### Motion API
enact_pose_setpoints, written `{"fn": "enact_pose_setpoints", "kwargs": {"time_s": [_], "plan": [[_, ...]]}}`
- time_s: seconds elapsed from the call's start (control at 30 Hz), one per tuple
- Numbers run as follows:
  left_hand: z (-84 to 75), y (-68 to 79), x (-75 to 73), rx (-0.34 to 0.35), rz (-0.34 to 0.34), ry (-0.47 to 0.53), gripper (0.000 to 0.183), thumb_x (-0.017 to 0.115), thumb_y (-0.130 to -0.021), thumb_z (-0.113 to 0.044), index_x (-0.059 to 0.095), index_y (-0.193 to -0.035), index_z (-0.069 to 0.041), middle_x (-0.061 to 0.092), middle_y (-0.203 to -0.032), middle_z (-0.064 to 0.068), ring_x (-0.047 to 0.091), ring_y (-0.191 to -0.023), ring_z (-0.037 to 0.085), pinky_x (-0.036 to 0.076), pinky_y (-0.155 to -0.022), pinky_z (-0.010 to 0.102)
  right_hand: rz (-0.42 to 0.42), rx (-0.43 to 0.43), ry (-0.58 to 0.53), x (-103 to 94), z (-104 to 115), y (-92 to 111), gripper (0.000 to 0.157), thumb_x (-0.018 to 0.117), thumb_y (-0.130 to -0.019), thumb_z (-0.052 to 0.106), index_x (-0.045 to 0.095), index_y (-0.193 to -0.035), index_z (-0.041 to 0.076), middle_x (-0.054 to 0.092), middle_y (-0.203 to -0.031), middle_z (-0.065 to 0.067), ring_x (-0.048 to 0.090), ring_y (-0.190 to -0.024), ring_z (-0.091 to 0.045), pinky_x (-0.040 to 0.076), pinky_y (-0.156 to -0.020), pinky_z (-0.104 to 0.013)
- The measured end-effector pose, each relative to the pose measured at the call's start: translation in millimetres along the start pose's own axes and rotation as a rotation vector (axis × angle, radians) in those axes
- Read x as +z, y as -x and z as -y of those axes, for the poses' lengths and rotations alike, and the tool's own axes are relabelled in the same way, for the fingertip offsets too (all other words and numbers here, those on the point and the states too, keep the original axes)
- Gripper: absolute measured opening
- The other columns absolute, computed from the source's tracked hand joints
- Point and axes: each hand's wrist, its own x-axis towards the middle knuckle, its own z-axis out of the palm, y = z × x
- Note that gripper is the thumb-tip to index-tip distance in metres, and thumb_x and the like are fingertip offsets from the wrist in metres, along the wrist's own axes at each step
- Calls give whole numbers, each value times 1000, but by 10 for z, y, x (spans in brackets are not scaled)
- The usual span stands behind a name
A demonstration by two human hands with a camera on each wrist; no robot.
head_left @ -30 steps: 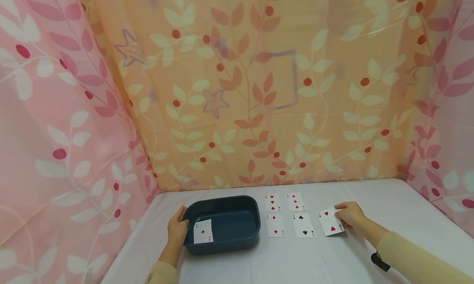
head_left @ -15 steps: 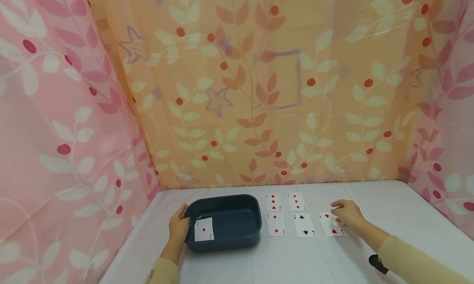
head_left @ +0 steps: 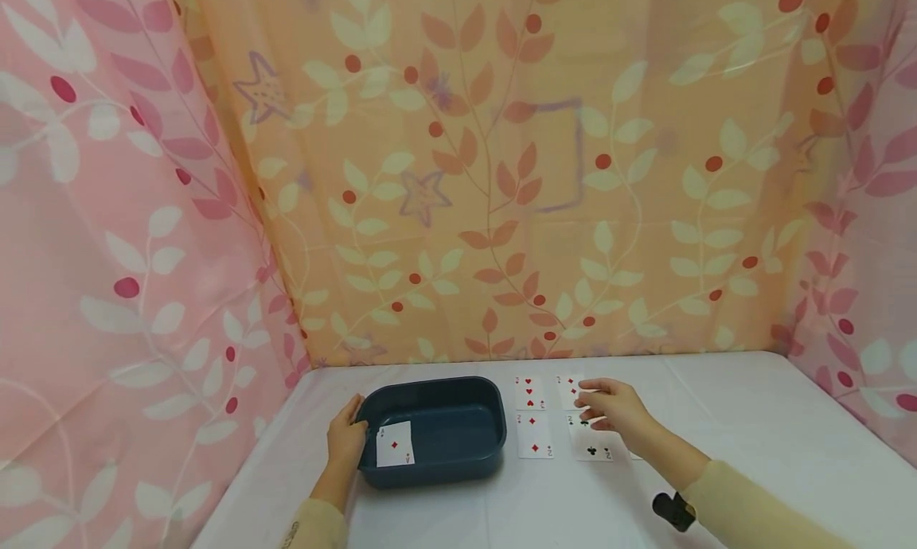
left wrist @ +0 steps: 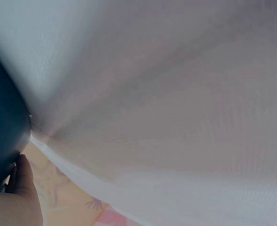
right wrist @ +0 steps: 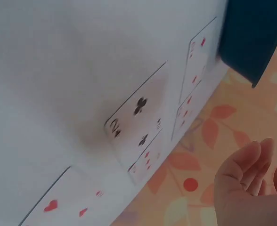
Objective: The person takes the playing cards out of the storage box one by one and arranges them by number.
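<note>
My left hand (head_left: 347,438) grips the left end of a dark blue rectangular basin (head_left: 433,477). An ace of diamonds (head_left: 394,445) lies face up inside it. With nothing in its fingers, my right hand (head_left: 619,412) is over the cards right of the basin, fingers parted and slightly bent. It partly covers the two of clubs (head_left: 591,447) and the three of diamonds (head_left: 567,383) in the head view. The two of hearts (right wrist: 63,205) lies nearest in the right wrist view; my right arm hides most of it in the head view.
Beside the basin lie the two of diamonds (head_left: 534,438) and, behind it, the three of hearts (head_left: 529,393). A white cloth (head_left: 544,501) covers the table. Floral curtains (head_left: 473,255) stand at its back and sides.
My right hand lets go of the two of hearts, which now lies flat at the row's right end, and moves left over the two of clubs. My left hand stays on the basin.
</note>
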Motion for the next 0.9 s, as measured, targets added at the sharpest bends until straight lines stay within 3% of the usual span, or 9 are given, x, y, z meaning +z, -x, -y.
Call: {"fn": "enact_pose_setpoints", "kwargs": {"time_s": [0.23,0.5,0.73,0.9], "plan": [[-18,10,-5,-17,6,-12,55,44,-89,13,36,-143,10,40,-142,27,30,-138,44,21,-113,56,73,-18,-133,402,61,-32,41,56,-96,12,49,-130,-11,67,-91,-10,64,-73,-18,55,-68,-29],[-23,1,-11,-20,-8,-63,54,45,-89,11,37,-143,8,42,-142,25,31,-137,44,20,-113,56,221,-77,-302,842,112,-62,45,53,-97,7,42,-134,-16,66,-86,-7,64,-70,-12,54,-65,-22],[-18,18,7,-16,-10,-94,54,47,-88,11,39,-142,8,44,-140,25,32,-136,44,21,-111,59,314,-101,-382,1309,88,-73,50,54,-97,7,38,-136,-18,67,-85,-4,66,-70,-10,56,-67,-23],[-33,15,0,-6,-25,-97,54,48,-88,11,40,-141,8,45,-139,25,33,-136,45,23,-111,58,331,-115,-402,1590,83,-124,49,56,-96,7,39,-135,-18,68,-85,-5,65,-69,-9,56,-66,-23]]}}
